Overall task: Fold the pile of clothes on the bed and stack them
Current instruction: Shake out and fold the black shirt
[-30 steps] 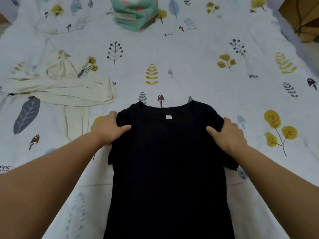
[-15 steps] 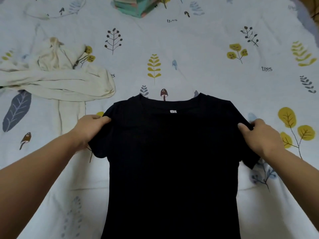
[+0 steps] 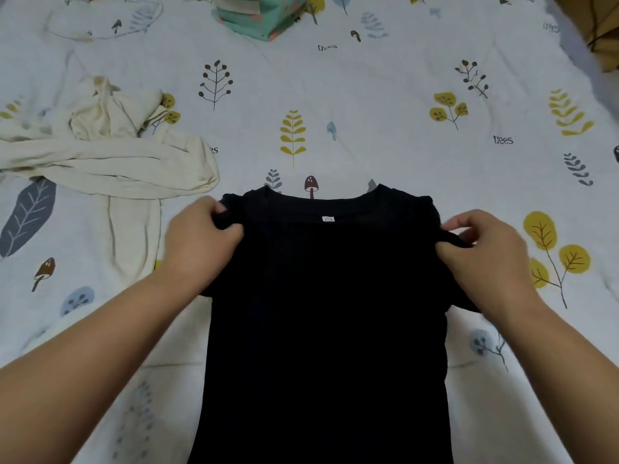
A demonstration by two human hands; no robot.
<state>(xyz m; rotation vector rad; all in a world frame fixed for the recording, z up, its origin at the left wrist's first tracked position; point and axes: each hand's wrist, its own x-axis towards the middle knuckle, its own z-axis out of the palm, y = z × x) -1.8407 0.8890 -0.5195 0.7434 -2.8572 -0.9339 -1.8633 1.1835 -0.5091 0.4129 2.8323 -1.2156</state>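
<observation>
Pulled inward since last frame, sleeves bunched at black t-shirt [image 3: 328,313] shoulders | left hand [image 3: 197,244], right hand [image 3: 482,252] pinching sleeve fabric | tuck symmetrically about neck label [image 3: 328,219], smooth flat.

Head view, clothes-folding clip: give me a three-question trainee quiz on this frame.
1. True or false: both hands grip the black T-shirt at its shoulders.
2. Which garment lies unfolded beside the left hand? A) cream garment B) red towel C) blue jeans
3. Fill in: the folded teal item sits at the ____ edge of the view.

Key: 1 true, the right hand pinches the other shoulder; 2 A; 3 top.
</observation>
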